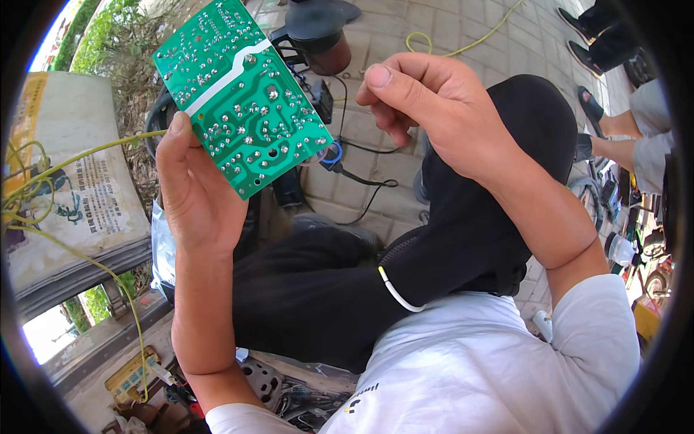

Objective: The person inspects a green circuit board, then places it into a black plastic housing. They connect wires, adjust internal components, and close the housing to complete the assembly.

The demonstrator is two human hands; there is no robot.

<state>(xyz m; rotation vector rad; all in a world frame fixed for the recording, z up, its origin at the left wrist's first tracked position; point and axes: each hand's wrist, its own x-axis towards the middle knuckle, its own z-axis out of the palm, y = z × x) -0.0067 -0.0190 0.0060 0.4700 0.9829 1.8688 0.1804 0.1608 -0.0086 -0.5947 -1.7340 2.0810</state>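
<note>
My left hand [199, 192] grips a green circuit board [249, 134] by its lower left edge, the thumb at the rim. The board is tilted with its soldered side toward me, and a white band crosses it. Parts on its far side are mostly hidden. To the right of the board, apart from it, my right hand [434, 101] is raised with curled fingers and the thumb against the index finger. The thumb hides whatever may be between them. A blue ring [332, 152] shows by the board's lower right corner.
A short white tube [397, 291] lies on my black trousers. Yellow-green cable [87, 155] hangs over a worn bench [108, 108] at left. Black wires [372, 192] and a dark round container [322, 43] are on the paving. Other people's feet [591, 108] stand at right.
</note>
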